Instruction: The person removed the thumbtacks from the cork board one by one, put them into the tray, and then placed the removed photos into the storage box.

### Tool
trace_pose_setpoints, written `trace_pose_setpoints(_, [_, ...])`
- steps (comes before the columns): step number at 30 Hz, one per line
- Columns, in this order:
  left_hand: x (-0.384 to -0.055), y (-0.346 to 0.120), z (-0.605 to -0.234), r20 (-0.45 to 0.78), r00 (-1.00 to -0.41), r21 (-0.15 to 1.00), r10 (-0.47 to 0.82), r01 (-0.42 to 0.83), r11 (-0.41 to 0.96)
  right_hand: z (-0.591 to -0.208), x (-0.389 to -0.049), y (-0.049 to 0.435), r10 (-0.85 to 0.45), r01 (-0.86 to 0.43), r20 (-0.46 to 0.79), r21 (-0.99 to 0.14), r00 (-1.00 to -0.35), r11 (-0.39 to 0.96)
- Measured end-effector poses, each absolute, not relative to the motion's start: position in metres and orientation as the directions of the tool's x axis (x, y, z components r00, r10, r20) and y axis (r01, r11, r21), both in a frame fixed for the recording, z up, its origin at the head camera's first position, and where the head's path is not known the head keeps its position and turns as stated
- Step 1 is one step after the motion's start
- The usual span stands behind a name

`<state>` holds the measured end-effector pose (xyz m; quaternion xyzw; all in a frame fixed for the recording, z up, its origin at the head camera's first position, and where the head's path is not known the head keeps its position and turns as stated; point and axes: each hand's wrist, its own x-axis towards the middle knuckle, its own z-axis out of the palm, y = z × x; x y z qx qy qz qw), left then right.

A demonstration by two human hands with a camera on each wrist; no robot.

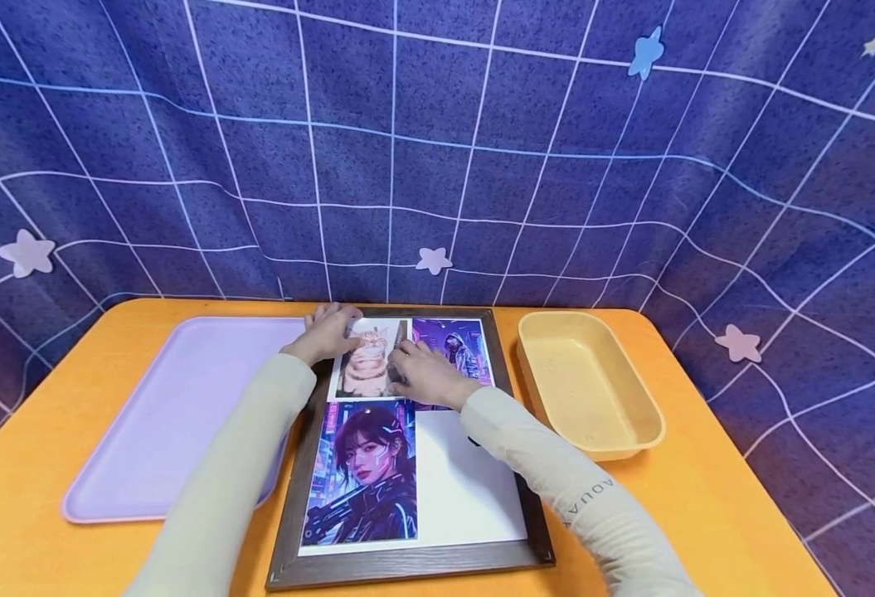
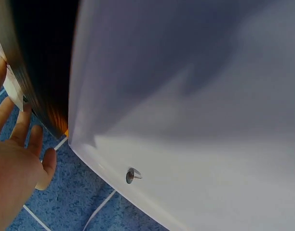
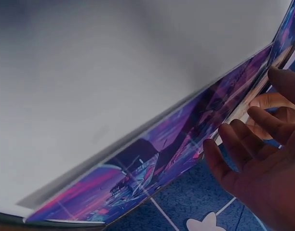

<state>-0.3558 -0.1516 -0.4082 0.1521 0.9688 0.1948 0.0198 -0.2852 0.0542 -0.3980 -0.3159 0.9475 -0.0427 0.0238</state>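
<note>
A dark wood-look picture frame (image 1: 407, 565) lies on the table with a white backing (image 1: 474, 489) inside it. At its upper left is a cat picture (image 1: 368, 369). My left hand (image 1: 327, 333) rests at the frame's top left corner, thumb over the cat picture and fingers extended. My right hand (image 1: 433, 377) touches the cat picture's right edge with loosely bent fingertips, its palm above the hooded-figure picture (image 1: 455, 338). Below the cat picture lies a picture of a dark-haired figure (image 1: 366, 468). In the right wrist view the right hand's fingers (image 3: 241, 144) stand apart.
A lilac tray (image 1: 176, 414) stands left of the frame, partly behind the left sleeve. A small shiny metal pin-like piece (image 2: 131, 175) shows against it in the left wrist view. To the right is a yellow basin (image 1: 590, 381). A blue gridded curtain (image 1: 377, 191) hangs behind the orange table (image 1: 713, 514).
</note>
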Motion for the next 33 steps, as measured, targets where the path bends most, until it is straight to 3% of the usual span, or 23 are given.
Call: trace_pose_setpoints(33, [-0.357, -0.154, -0.411, 0.049, -0.944, 0.376, 0.326, 0.320, 0.870, -0.344, -0.284, 0.096, -0.552, -0.557, 0.068, -0.115, -0.831, 0.823])
